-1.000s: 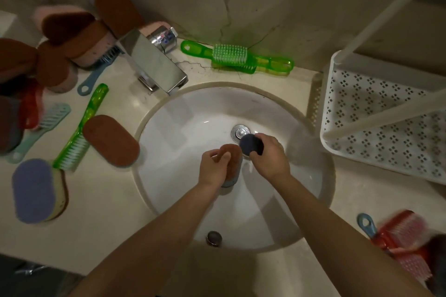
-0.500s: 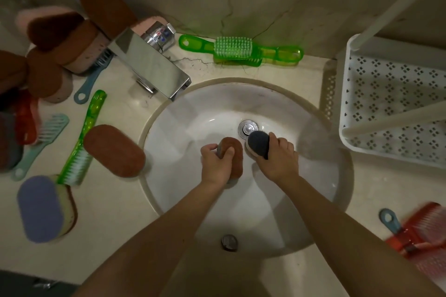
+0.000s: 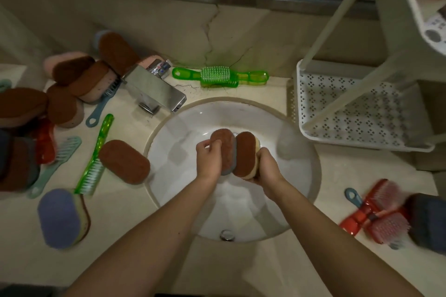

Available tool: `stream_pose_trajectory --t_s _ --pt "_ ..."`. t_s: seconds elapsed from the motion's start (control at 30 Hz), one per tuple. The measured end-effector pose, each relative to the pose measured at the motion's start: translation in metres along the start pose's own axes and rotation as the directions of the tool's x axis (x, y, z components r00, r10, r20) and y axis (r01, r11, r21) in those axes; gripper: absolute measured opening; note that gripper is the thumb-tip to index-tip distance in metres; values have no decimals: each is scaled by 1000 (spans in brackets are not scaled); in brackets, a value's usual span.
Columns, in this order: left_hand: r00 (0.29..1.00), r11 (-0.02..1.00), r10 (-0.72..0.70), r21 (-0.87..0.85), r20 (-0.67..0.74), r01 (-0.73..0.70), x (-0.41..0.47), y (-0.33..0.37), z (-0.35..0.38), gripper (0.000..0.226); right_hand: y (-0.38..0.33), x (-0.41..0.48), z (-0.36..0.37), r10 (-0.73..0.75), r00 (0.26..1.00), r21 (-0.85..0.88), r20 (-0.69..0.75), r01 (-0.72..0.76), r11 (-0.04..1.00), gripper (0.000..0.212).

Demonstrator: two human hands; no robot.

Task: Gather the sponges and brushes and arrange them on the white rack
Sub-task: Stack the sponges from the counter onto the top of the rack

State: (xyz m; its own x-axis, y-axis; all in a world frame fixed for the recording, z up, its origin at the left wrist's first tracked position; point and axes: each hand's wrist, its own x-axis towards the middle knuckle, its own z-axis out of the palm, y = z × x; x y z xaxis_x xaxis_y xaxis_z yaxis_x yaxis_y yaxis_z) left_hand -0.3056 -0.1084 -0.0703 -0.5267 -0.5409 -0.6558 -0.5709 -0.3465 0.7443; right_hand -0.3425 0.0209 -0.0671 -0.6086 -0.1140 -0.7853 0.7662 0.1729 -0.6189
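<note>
- I have two sponges up out of the sink (image 3: 301, 176) now: half a second ago both were low by the drain, and I've since raised them and turned their brown faces toward me.
- My left hand (image 3: 207, 160) pinches the grey-backed sponge (image 3: 223, 149) at its edge, thumb and fingers curled shut on it; my right hand (image 3: 266, 169) cups the yellow-backed sponge (image 3: 245, 154) from beneath, fingers wrapped round its far side. The two sponges touch side by side.
- That lift suggests the pair is gathered and ready to carry right to the white rack (image 3: 350, 113), whose lower tray looks bare from here.
- Both are oval pads, a coarse brown scouring layer over soft foam.
- The rack is perforated white plastic or metal; I can't tell which in this dim light.
- Plenty remains: the green brush (image 3: 217, 76) behind the basin, a brown sponge (image 3: 124, 161) at its left rim, the red brushes (image 3: 376, 214) to the right.
</note>
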Motion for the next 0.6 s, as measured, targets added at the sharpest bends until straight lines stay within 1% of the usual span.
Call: stream_pose_trajectory --t_s 0.13,0.27,0.37,0.47,0.5,0.6 --pt "999 998 45 -32 -16 -46 -26 11 -3 34 -9 -27 -4 -78 997 -35 20 78 996 35" --pt "992 991 102 -82 -75 -108 -57 18 -8 32 -17 -56 -9 -156 982 -71 105 164 984 35" --pt "979 977 166 -111 -121 -180 -84 19 -12 25 -24 -81 -12 -223 955 -136 194 251 958 28" --pt "963 958 218 -153 -161 -242 -111 20 -14 23 -28 -102 -21 -312 916 -197 251 364 910 30" --pt "958 951 233 -168 -167 -261 -120 21 -14 23 -30 -110 -24 -335 904 -206 265 392 897 28" --pt "937 923 302 -190 -176 -334 -147 23 -12 27 -33 -130 -35 -418 855 -200 306 487 850 7"
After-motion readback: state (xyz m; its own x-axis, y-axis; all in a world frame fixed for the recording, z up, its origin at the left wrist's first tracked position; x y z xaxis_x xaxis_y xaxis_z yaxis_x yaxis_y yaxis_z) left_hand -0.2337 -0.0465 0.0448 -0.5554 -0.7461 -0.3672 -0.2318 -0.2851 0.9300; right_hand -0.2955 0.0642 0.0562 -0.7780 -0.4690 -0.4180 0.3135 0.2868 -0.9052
